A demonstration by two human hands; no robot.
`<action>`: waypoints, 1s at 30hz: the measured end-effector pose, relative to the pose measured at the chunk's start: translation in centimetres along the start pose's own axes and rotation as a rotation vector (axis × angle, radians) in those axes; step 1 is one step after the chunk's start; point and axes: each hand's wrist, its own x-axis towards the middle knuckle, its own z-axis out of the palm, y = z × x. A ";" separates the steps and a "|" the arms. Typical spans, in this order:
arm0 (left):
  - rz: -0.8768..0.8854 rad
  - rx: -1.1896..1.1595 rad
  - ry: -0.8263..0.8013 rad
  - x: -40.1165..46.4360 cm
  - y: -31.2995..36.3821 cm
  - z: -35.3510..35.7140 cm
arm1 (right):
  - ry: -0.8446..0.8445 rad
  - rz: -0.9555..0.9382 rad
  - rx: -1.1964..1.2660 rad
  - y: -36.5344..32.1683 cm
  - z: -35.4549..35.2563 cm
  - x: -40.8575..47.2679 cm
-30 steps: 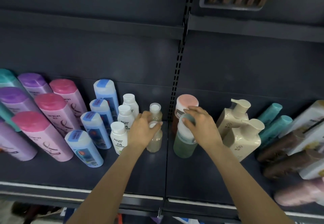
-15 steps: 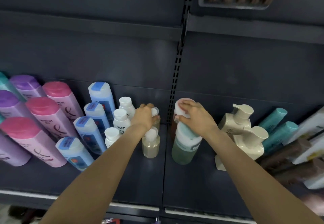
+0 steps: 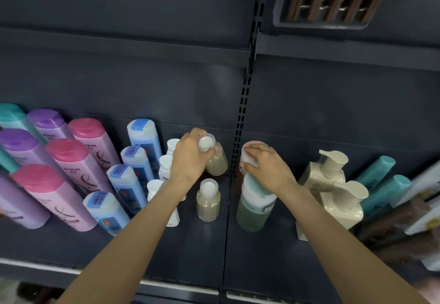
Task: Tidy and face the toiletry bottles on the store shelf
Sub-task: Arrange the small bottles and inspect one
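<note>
Gripping the rear beige bottle (image 3: 215, 161) by its neck, tilted, at shelf (image 3: 190, 251) back, left hand (image 3: 190, 158) curls round it; right hand (image 3: 266, 167) holds the pink-capped bottle (image 3: 247, 158) top, behind green bottle (image 3: 254, 208). Second beige bottle (image 3: 208, 202) stands in front, w/ blue bottles (image 3: 133, 180) left.

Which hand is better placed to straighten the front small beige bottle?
Probably left. The left hand grips the rear beige bottle directly behind the front one; the right hand holds the pink-capped bottle.

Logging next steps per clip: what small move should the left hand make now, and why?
Probably stand the rear beige bottle upright behind the front beige bottle. The left hand grips it near the cap and it leans right, out of line.
</note>
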 end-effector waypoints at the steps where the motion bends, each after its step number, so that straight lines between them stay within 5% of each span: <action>1: 0.005 -0.019 0.030 -0.3 0.3 -0.6 | 0.031 -0.020 0.056 -0.4 0.0 -0.1; 8: -0.128 -0.385 0.271 -2.8 2.5 -6.0 | 0.095 0.187 0.810 -3.7 -0.9 -1.3; 14: -0.271 -0.813 0.186 -3.5 3.0 -9.2 | -0.161 0.319 1.488 -6.7 -2.1 -2.9; 25: -0.364 -0.914 -0.146 -5.8 1.6 -12.4 | 0.040 0.074 1.443 -8.7 -2.4 -6.5; 30: -0.252 -0.891 -0.107 -6.9 1.4 -13.6 | -0.032 -0.024 1.388 -8.5 -3.1 -7.7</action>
